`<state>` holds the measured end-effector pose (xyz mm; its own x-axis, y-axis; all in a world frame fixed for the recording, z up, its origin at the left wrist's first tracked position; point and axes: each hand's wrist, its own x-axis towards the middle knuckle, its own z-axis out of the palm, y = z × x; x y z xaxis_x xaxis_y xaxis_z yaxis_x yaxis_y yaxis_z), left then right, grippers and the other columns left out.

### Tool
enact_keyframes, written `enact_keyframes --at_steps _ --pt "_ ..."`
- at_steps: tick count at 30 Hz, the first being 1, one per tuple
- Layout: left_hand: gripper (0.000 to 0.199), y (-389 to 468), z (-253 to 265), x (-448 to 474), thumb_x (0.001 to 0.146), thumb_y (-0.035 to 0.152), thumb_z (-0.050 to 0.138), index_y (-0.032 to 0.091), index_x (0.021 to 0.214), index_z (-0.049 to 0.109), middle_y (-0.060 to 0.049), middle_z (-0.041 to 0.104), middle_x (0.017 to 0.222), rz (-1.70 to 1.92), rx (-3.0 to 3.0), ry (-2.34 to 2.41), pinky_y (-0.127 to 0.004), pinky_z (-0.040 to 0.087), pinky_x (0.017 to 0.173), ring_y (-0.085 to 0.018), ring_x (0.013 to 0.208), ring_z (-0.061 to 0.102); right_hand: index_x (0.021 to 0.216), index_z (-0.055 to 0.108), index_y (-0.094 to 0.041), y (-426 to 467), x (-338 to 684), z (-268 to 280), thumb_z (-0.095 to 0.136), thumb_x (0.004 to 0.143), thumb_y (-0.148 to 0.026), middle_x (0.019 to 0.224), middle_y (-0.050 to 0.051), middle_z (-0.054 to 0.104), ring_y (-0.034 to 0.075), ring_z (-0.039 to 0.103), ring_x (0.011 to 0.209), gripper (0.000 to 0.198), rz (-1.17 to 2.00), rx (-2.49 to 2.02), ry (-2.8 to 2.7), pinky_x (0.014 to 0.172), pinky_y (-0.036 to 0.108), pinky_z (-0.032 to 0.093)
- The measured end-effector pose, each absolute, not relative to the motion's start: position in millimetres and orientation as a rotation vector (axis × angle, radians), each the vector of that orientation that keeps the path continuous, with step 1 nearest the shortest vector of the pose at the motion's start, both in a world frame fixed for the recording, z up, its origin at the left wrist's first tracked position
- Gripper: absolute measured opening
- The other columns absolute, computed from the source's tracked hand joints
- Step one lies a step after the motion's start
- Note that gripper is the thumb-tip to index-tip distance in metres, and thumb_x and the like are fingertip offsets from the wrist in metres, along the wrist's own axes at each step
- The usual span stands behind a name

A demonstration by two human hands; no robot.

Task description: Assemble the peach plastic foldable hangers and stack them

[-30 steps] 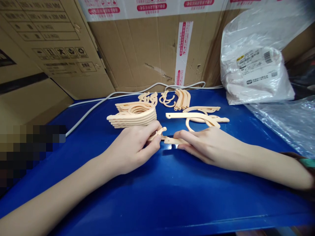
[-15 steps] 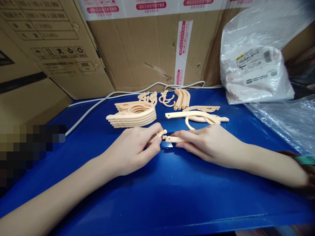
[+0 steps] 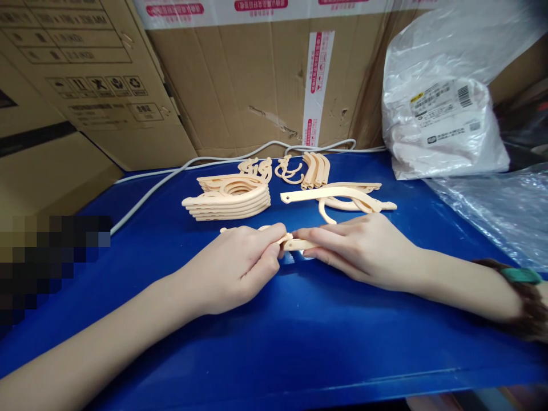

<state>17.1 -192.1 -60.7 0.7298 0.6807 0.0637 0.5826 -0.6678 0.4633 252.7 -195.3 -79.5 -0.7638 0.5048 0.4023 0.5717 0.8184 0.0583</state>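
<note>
My left hand (image 3: 244, 265) is closed on a cream plastic hanger part, its tip (image 3: 286, 238) showing past the thumb and forefinger and more of it behind the knuckles. Pinched in my right hand (image 3: 357, 245) is a cream hanger arm (image 3: 295, 245) with a hole near its end. The two held ends meet between my fingertips, and the exact joint is hidden. Just beyond my right hand lies a long curved hanger arm (image 3: 314, 195) across other loose hanger parts (image 3: 342, 204); whether the hand touches it, I cannot tell.
A stack of folded hangers (image 3: 231, 200) stands beyond my left hand. Farther back are several hooks (image 3: 291, 170) and a row of hanger arms (image 3: 315, 169). A white cable (image 3: 154, 197) crosses the blue table (image 3: 274, 342). Cardboard boxes (image 3: 240, 85) and a plastic bag (image 3: 445, 125) stand behind.
The held hanger arm has shifted slightly left, its end now against the part in my left hand. The long arm beyond my right hand has also moved a little left.
</note>
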Motion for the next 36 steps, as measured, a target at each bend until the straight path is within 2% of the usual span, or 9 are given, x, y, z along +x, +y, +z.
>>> enact_keyframes --at_steps 8,14,20,24,29,32,36 --pt "0.028 -192.6 -58.8 17.0 0.095 0.029 0.023 0.021 0.081 0.045 0.002 0.052 0.063 0.271 2.688 1.026 -0.028 0.029 0.053 -0.015 0.054 0.050 0.116 0.063 -0.021 -196.2 252.2 -78.3 0.034 0.103 -0.036 0.089 0.003 0.076 0.014 0.070 0.069 0.035 -0.202 -0.863 -2.641 0.057 0.024 0.043" --pt "0.023 -196.1 -60.3 17.9 0.097 0.037 0.040 0.020 0.085 0.048 0.002 0.058 0.061 0.236 3.042 1.085 -0.026 0.025 0.045 -0.017 0.049 0.057 0.112 0.064 -0.019 -196.3 251.6 -79.6 0.033 0.103 -0.037 0.089 0.004 0.076 0.014 0.070 0.067 0.037 -0.189 -0.862 -2.647 0.056 0.024 0.041" --pt "0.041 -198.1 -64.9 19.2 0.104 0.034 0.023 0.017 0.083 0.053 0.000 0.053 0.053 0.332 3.409 1.075 -0.026 0.016 0.039 -0.018 0.037 0.052 0.115 0.063 -0.019 -196.3 252.3 -78.4 0.027 0.104 -0.040 0.080 0.004 0.074 0.014 0.067 0.064 0.043 -0.154 -0.910 -2.707 0.055 0.024 0.038" --pt "0.045 -200.1 -65.8 21.6 0.104 0.032 0.019 0.017 0.077 0.052 0.002 0.045 0.049 0.309 3.468 1.120 -0.025 0.012 0.039 -0.015 0.034 0.047 0.112 0.064 -0.018 -194.3 252.4 -77.7 0.025 0.104 -0.041 0.077 0.003 0.072 0.012 0.064 0.060 0.045 -0.035 -0.928 -2.735 0.054 0.024 0.034" --pt "0.046 -202.2 -65.0 23.7 0.104 0.030 0.018 0.017 0.074 0.050 -0.001 0.051 0.053 0.227 3.525 1.180 -0.026 0.012 0.040 -0.014 0.036 0.047 0.110 0.064 -0.018 -192.3 251.1 -77.1 0.025 0.103 -0.044 0.075 0.004 0.069 0.014 0.060 0.060 0.048 0.130 -0.975 -2.738 0.056 0.025 0.034" --pt "0.050 -204.1 -64.7 24.6 0.104 0.030 0.014 0.017 0.073 0.051 -0.001 0.049 0.051 0.219 3.567 1.215 -0.026 0.011 0.039 -0.014 0.032 0.043 0.109 0.065 -0.019 -190.9 251.2 -74.4 0.028 0.102 -0.044 0.076 0.004 0.068 0.014 0.059 0.060 0.045 0.256 -0.998 -2.747 0.057 0.026 0.033" --pt "0.043 -206.7 -65.5 24.4 0.103 0.028 0.022 0.016 0.076 0.054 -0.002 0.054 0.055 0.255 3.595 1.176 -0.026 0.013 0.038 -0.016 0.033 0.046 0.108 0.066 -0.020 -187.9 252.6 -68.7 0.034 0.102 -0.042 0.073 0.001 0.065 0.012 0.055 0.059 0.039 0.429 -0.962 -2.756 0.056 0.025 0.030"
